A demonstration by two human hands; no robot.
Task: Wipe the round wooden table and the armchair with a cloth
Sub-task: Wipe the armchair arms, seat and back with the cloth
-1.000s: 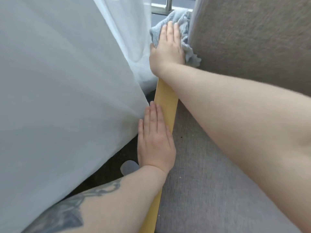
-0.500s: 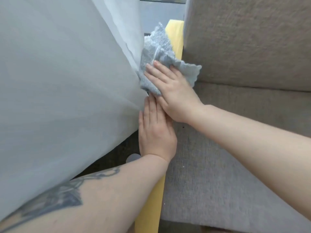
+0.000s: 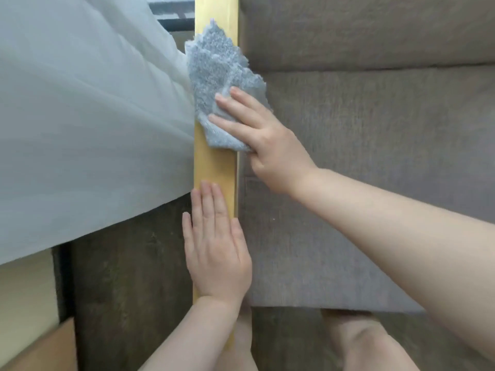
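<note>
A grey cloth (image 3: 214, 65) lies crumpled on the armchair's light wooden armrest (image 3: 215, 164), which runs up the middle of the view. My right hand (image 3: 265, 140) presses flat on the cloth's near part with straight fingers. My left hand (image 3: 217, 242) rests flat on the armrest closer to me, a short gap below the cloth. The armchair's grey seat cushion (image 3: 361, 156) and back cushion (image 3: 361, 30) fill the right side. The round wooden table is out of view.
A sheer white curtain (image 3: 88, 124) hangs against the armrest's left side. Dark carpet (image 3: 128, 277) lies below it. A cardboard-coloured edge (image 3: 42, 349) sits at the bottom left. My knees (image 3: 359, 341) show under the seat's front edge.
My right hand slid the cloth from the armrest's far end toward me, then a little away again. The view shifted so the whole armrest shows. My left hand stayed flat on the armrest.
</note>
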